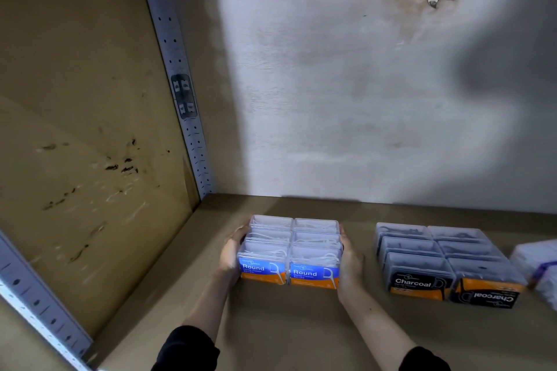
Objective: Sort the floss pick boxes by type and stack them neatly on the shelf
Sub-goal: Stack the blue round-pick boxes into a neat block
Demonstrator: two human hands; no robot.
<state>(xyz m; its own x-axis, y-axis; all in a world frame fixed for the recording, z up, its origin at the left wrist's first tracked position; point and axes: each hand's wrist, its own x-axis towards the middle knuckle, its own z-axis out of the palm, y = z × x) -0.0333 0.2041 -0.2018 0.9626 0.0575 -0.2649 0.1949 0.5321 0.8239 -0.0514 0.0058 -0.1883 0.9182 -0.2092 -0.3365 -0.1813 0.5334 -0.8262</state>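
A block of several clear "Round" floss pick boxes [291, 250] with blue and orange labels stands on the brown shelf board [286, 325], two wide and three deep. My left hand [231, 253] presses flat against the block's left side and my right hand [349, 262] against its right side. To the right, apart from it, stands a like block of dark "Charcoal" floss pick boxes [443, 262]; its front right box has the label upside down.
More pale boxes [536, 268] lie at the right edge, partly cut off. A brown side panel [75, 159] and a perforated metal upright [180, 93] close the left. A stained white back wall [361, 99] closes the rear.
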